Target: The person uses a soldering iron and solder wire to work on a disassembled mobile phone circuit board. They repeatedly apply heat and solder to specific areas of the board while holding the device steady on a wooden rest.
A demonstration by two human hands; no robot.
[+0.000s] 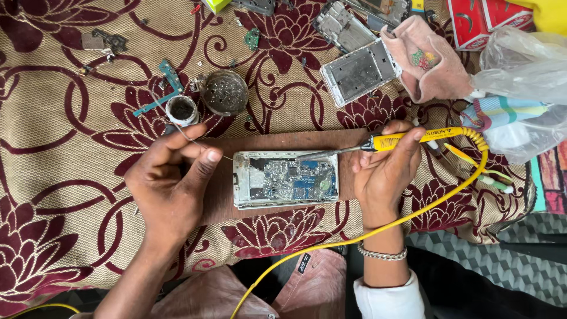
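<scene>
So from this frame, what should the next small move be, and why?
Probably bring the solder wire in the left hand across to the soldering iron tip: the right hand holds the tip over the opened phone, while the wire ends short of it.

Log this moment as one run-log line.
right hand: grips yellow soldering iron, tip over opened phone | left hand: pinches solder wire | phone on wooden board

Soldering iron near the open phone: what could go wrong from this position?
1. The soldering iron tip lies low over the open phone; a slip of the right hand might touch neighbouring board parts.
2. The left hand pinches thin solder wire, so fingers could come near heat.
3. The yellow cord may snag.
</scene>
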